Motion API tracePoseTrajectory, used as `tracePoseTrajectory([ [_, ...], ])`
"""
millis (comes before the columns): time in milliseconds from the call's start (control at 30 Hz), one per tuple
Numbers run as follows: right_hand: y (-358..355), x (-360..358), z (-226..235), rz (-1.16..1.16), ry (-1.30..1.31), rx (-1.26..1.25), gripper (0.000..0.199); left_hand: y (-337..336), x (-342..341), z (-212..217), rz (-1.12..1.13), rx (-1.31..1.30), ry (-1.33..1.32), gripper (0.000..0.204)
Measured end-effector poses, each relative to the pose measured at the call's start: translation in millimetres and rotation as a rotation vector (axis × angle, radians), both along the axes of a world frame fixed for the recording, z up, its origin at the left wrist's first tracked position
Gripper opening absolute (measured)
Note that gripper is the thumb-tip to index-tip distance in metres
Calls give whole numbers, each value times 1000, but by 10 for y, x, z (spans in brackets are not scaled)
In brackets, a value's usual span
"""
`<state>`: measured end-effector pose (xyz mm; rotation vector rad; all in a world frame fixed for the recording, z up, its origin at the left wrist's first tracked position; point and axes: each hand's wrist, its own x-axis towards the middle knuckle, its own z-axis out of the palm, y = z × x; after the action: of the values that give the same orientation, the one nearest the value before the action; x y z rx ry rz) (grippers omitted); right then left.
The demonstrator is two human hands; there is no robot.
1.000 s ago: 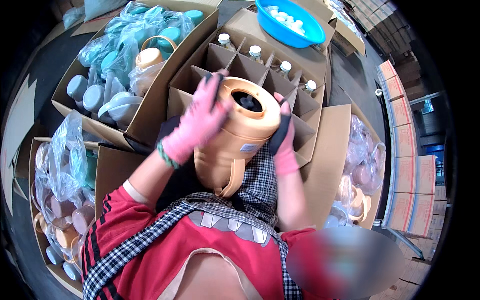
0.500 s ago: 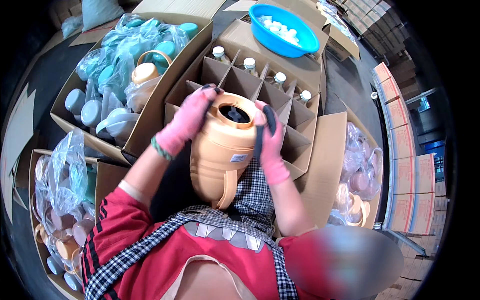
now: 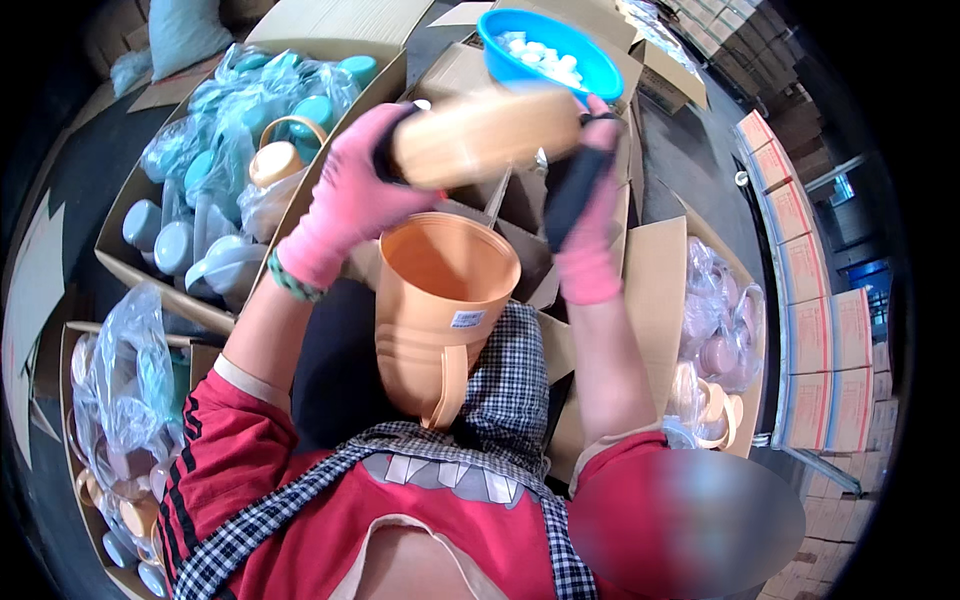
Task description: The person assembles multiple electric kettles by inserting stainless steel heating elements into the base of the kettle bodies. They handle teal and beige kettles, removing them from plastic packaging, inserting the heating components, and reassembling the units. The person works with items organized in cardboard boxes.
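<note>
A peach-orange jug body (image 3: 420, 345), open and hollow at the top, stands between my legs against the checked apron, its handle toward me. Above its mouth is the jug's peach top section (image 3: 485, 140), tilted and smeared by motion. My left hand (image 3: 350, 195), in a pink glove with dark fingertips, is closed round the left end of this section. At its right end my right hand (image 3: 585, 205), gloved alike, has its fingers curled against the edge. Behind them the divided carton (image 3: 520, 215) is largely hidden.
A blue basin (image 3: 500, 65) of small white pieces stands beyond the carton. Open boxes of bagged jug parts flank me: a large box (image 3: 215, 315) at far left, another (image 3: 200, 360) at near left, one (image 3: 650, 300) at right. Stacked cartons (image 3: 805, 325) line the right side.
The jug's top section has come off the body and moved up and away, turned over between my hands. The body stays at my lap, its inside now showing.
</note>
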<state>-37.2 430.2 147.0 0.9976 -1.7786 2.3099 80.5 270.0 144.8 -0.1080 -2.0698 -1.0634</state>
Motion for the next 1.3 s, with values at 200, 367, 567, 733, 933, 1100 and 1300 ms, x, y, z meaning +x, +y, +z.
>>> tracePoseTrajectory([
  [200,-214,-193,-172,-378,1156,841,77,40,-387,-147,-379,885,-142,38],
  [367,-514,-454,-416,80,-203,758,68,-64,-587,-628,-86,737,-126,42],
  [567,-70,-1257,-877,280,-569,526,37,-255,-536,-1177,-196,1425,60,33],
  [733,1000,-2740,-1682,-748,128,1356,35,-342,-719,-1521,-148,1488,-65,31],
  [933,1105,-3026,-2081,-574,-75,1681,61,-395,-827,-1551,18,1358,-162,32],
  [1100,1097,-3093,-2050,-538,-33,1902,69,-479,-872,-1651,-51,1476,-165,26],
  [1300,1248,-3014,-2120,-507,-120,1781,61,-439,-915,-1636,-214,1639,-127,21],
])
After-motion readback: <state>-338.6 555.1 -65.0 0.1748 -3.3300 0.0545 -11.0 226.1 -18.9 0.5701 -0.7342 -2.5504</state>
